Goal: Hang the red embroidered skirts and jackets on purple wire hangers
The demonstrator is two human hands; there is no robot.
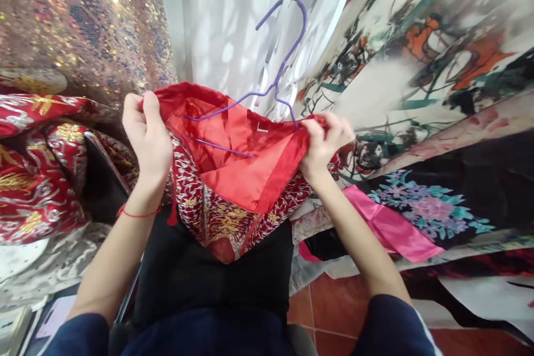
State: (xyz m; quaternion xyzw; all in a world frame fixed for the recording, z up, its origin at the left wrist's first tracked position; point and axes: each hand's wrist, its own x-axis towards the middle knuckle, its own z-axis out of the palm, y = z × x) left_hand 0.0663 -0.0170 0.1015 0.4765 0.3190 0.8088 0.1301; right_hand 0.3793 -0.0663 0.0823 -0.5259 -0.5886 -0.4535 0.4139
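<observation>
A red garment with gold and silver embroidery and a plain red lining hangs between my two hands, its top opening spread wide. My left hand pinches the rim at the left, thumb on top. My right hand, slightly blurred, grips the rim at the right, beside one end of the hanger. Inside the opening sits a purple wire hanger, tilted, with its hook rising above the garment and part of its bar showing against the lining. A small size label shows at the back edge.
Sequined fabric hangs at the left, above a heap of red embroidered cloth. White sheer fabric hangs behind. Floral-printed cloth, black flowered cloth and pink fabric fill the right. Red floor tiles show below.
</observation>
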